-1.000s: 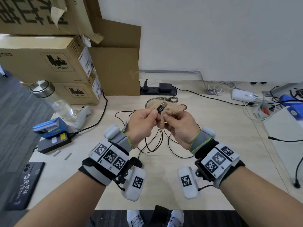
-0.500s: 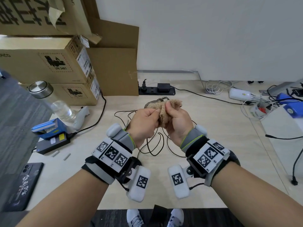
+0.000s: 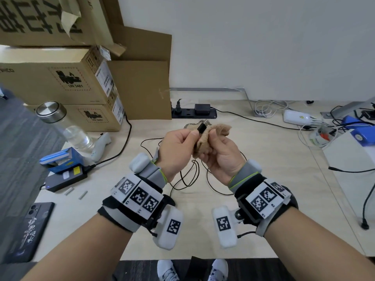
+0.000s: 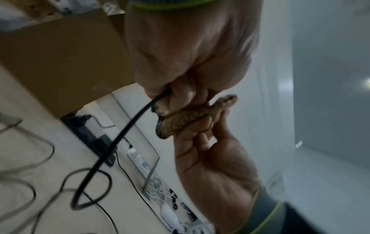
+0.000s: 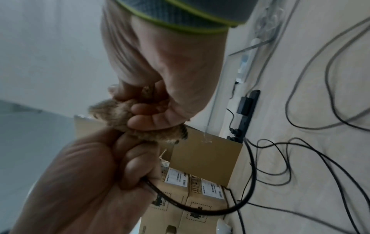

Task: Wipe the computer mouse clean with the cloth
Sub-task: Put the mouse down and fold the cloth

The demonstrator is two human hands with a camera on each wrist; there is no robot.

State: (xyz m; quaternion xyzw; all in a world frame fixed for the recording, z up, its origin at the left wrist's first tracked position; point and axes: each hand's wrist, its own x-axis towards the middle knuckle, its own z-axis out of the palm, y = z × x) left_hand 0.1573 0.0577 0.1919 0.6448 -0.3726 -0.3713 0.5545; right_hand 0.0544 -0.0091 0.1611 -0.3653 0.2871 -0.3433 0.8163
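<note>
Wiping is down to the mouse's cable end: my left hand [image 3: 178, 148] pinches the black USB plug [image 3: 201, 128] while my right hand [image 3: 220, 155] squeezes the one tan cloth [image 3: 211, 136] against it, both raised above the desk [image 3: 263, 151]. I judge the task nearly finished, though the mouse body itself is nowhere visible. One cable [image 3: 188, 175] trails down in loops.

Two hands [image 3: 178, 147] [image 3: 221, 157] share one cloth [image 3: 215, 131] and one USB plug [image 3: 202, 128]. Three cardboard boxes [image 3: 60, 78], one bottle [image 3: 67, 126] and one phone [image 3: 30, 228] sit nearby
</note>
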